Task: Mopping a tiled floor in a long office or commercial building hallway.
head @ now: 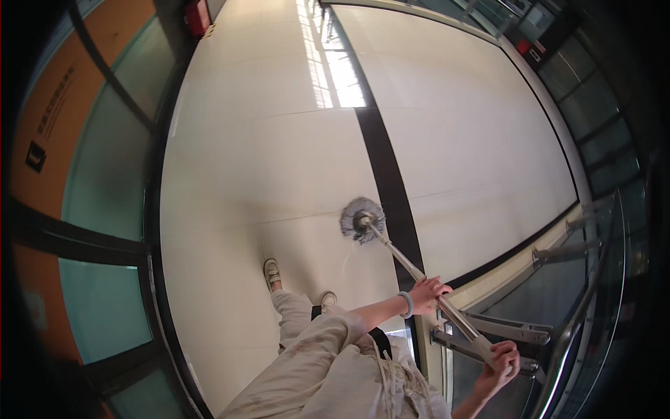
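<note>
A round mop head [350, 219] of grey strands rests on the pale tiled floor [293, 173], its right side by a dark floor strip [395, 178]. From its centre the metal mop handle [402, 257] runs down and right towards me. My left hand [430, 293], with a light grey band [406, 305] at the wrist, grips the handle around its middle. Near the handle's upper end, my right hand [503, 361] is closed around the light-coloured grip. Part of the grip is hidden by the fingers.
Glass panels in dark frames [152, 246] line the left side. On the right stand a glass balustrade with metal brackets [502, 327] and a curved metal handrail [565, 345]. A red box [198, 18] stands at the far left. My shoe [271, 271] is left of the mop.
</note>
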Demonstrator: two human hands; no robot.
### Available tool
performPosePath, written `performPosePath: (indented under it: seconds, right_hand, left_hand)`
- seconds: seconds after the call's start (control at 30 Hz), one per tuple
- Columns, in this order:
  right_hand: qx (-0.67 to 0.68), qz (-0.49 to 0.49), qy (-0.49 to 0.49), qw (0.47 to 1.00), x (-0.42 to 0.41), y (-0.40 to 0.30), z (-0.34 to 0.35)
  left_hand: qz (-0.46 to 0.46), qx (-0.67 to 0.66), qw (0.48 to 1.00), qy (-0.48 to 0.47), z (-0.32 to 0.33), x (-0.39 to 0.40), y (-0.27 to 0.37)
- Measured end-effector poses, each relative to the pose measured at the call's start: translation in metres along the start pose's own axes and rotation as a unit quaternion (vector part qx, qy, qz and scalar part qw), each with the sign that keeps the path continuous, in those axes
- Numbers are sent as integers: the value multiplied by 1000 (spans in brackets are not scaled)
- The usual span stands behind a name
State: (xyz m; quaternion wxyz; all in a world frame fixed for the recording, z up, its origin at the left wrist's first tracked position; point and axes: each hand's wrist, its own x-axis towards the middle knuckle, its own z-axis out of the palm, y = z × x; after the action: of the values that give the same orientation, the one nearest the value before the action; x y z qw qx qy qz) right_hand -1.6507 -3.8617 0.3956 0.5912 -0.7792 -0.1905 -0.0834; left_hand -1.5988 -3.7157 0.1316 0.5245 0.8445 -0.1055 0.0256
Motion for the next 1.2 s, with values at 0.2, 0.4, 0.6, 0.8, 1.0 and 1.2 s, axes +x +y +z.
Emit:
performPosePath:
  seconds: [0.2, 0.4, 0.6, 0.8, 1.0, 1.2]
  right_hand:
    - [-103, -110, 145, 978, -10, 34, 27]
    - [-35, -177, 117, 977, 24, 42, -12]
    - [106, -159, -51, 980, 86, 29, -15]
    - [229, 66, -286, 928, 63, 55, 115]
    - [261, 235, -593, 725, -76, 78, 285]
    - [265, 303, -677, 616, -201, 51, 397]
  left_hand:
    - [-34, -38, 998, 20, 24, 40, -19]
    - [-44, -6, 997, 59, 30, 46, 7]
    - [-83, 35, 988, 127, -15, -13, 28]
    - [-255, 120, 940, 191, -82, -166, -31]
    - [-482, 161, 825, 248, -113, -398, -109]
    - [-627, 121, 674, 371, -125, -500, -57]
